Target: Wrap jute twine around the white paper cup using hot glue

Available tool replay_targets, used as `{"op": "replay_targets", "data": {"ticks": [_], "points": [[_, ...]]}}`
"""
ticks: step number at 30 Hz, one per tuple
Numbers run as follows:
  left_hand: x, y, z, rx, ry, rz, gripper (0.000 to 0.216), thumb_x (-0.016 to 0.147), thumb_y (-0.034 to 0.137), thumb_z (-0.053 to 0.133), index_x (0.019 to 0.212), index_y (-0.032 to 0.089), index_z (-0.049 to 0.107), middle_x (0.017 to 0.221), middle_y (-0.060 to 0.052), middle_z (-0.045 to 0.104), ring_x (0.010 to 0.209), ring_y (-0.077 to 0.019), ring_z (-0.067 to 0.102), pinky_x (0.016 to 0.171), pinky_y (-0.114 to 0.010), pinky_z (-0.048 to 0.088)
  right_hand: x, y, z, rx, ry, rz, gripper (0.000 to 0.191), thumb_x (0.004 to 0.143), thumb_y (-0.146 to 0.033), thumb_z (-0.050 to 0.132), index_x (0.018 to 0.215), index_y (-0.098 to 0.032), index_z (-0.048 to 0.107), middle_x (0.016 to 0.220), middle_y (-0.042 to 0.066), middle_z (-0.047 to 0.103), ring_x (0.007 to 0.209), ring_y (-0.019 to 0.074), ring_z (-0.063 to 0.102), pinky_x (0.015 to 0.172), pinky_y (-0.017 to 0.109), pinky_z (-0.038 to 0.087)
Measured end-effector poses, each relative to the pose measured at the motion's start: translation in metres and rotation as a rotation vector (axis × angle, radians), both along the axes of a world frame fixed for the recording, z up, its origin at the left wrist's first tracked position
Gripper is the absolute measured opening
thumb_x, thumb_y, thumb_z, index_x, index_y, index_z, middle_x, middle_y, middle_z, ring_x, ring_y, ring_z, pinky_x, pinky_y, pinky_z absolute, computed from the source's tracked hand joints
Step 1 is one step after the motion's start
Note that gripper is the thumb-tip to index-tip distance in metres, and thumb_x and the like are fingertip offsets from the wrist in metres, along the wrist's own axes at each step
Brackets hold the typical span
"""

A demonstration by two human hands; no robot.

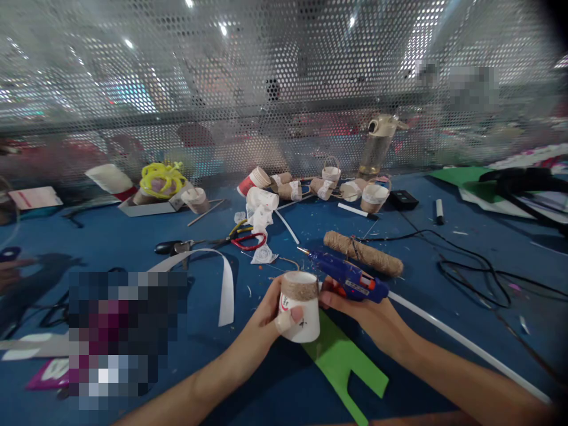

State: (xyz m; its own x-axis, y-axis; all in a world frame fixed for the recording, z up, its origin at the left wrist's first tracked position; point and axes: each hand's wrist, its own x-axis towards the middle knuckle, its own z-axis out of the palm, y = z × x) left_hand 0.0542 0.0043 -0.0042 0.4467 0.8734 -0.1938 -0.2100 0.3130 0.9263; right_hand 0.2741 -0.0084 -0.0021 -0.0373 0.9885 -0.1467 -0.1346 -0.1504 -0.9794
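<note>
A white paper cup point(308, 325), wrapped near its rim with a band of brown twine point(300, 289), is held upright in my left hand point(268, 313), the thumb pressed across its front. My right hand point(355, 307) grips a blue hot glue gun point(331, 266), its metal nozzle pointing away to the left. From the gun's rear a long white glue stick point(452, 332) runs towards the lower right. My right fingertips are close to the cup's side; whether they touch it is unclear. Below both hands lies a green cut sheet point(335, 346). Behind the gun rests a roll of twine point(364, 254).
Red-handled scissors point(251, 242), lace point(264, 255) and a white strip point(226, 290) lie left of centre. Several twine-covered cups point(375, 198) and a water bottle point(377, 145) stand before a perforated metal screen point(293, 65). Black cable point(479, 254) loops right. Another person's hand point(12, 273) shows far left.
</note>
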Motion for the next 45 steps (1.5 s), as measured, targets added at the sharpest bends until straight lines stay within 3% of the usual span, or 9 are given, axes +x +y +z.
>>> {"op": "replay_targets", "data": {"ticks": [8,12,18,22,26,33,38,42,45], "points": [[-0.001,-0.004,-0.002,-0.06,-0.001,0.078,0.063,0.079,0.043,0.095,0.136,0.028,0.074,0.134,-0.009,0.079,0.125,-0.033,0.069,0.102,-0.037,0.054,-0.005,-0.001,0.005,0.055,-0.017,-0.061,0.038,0.068,-0.044,0.099,0.083,-0.026,0.069,0.081,-0.002,0.076,0.077,0.0191,0.072,0.077,0.034,0.064],[-0.004,-0.003,0.004,-0.104,-0.132,0.078,0.066,0.072,0.049,0.097,0.129,0.023,0.078,0.119,-0.012,0.083,0.109,-0.0348,0.076,0.093,-0.039,0.059,-0.001,0.008,-0.003,0.118,-0.036,-0.206,0.042,0.068,-0.053,0.097,0.083,-0.027,0.068,0.085,0.001,0.079,0.083,0.024,0.076,0.085,0.043,0.067],[-0.006,-0.002,0.017,-0.116,-0.355,-0.094,0.062,0.069,0.045,0.095,0.123,0.018,0.081,0.107,-0.012,0.081,0.091,-0.0286,0.076,0.072,-0.032,0.059,0.014,0.022,-0.002,0.181,-0.158,-0.363,0.039,0.07,-0.055,0.097,0.082,-0.026,0.073,0.086,0.004,0.081,0.086,0.0271,0.077,0.094,0.049,0.065],[-0.004,0.001,0.015,-0.133,-0.304,-0.023,0.061,0.068,0.045,0.096,0.121,0.018,0.081,0.106,-0.013,0.082,0.091,-0.0292,0.076,0.075,-0.034,0.06,0.026,0.018,0.004,0.195,-0.201,-0.38,0.038,0.072,-0.055,0.096,0.086,-0.025,0.077,0.095,0.005,0.084,0.097,0.0295,0.08,0.103,0.051,0.062],[-0.002,0.004,0.009,-0.176,-0.216,0.129,0.064,0.066,0.046,0.098,0.121,0.018,0.081,0.108,-0.014,0.085,0.099,-0.0323,0.077,0.088,-0.038,0.06,0.035,0.009,0.009,0.213,-0.193,-0.316,0.03,0.082,-0.054,0.089,0.089,-0.027,0.079,0.104,0.006,0.084,0.106,0.031,0.079,0.106,0.051,0.061],[-0.001,0.007,0.009,-0.187,-0.188,0.212,0.082,0.069,0.043,0.096,0.144,0.022,0.071,0.126,-0.012,0.083,0.117,-0.0354,0.074,0.096,-0.038,0.057,0.039,0.006,0.009,0.103,-0.112,0.021,0.031,0.08,-0.046,0.093,0.099,-0.027,0.08,0.098,0.002,0.083,0.067,0.0187,0.076,0.073,0.037,0.068],[-0.001,0.007,0.011,-0.169,-0.175,0.216,0.083,0.072,0.046,0.094,0.147,0.021,0.069,0.118,-0.012,0.084,0.111,-0.0349,0.076,0.091,-0.037,0.057,0.043,0.005,0.01,0.13,-0.135,0.003,0.03,0.084,-0.048,0.089,0.104,-0.029,0.076,0.107,0.003,0.082,0.067,0.0174,0.075,0.071,0.035,0.066],[-0.002,0.004,0.011,-0.161,-0.176,0.193,0.075,0.071,0.045,0.096,0.14,0.023,0.075,0.129,-0.011,0.083,0.12,-0.0354,0.074,0.095,-0.035,0.057,0.038,0.0,0.02,0.251,-0.287,-0.001,0.021,0.089,-0.041,0.085,0.088,-0.027,0.069,0.075,-0.005,0.068,0.054,0.0127,0.06,0.056,0.029,0.052],[-0.003,0.003,0.012,-0.144,-0.185,0.175,0.072,0.073,0.046,0.094,0.139,0.023,0.075,0.131,-0.011,0.083,0.12,-0.036,0.075,0.094,-0.035,0.058,0.034,-0.003,0.022,0.338,-0.364,0.066,0.032,0.095,-0.037,0.078,0.073,-0.025,0.058,0.065,-0.005,0.056,0.057,0.0129,0.051,0.055,0.028,0.043]]}}
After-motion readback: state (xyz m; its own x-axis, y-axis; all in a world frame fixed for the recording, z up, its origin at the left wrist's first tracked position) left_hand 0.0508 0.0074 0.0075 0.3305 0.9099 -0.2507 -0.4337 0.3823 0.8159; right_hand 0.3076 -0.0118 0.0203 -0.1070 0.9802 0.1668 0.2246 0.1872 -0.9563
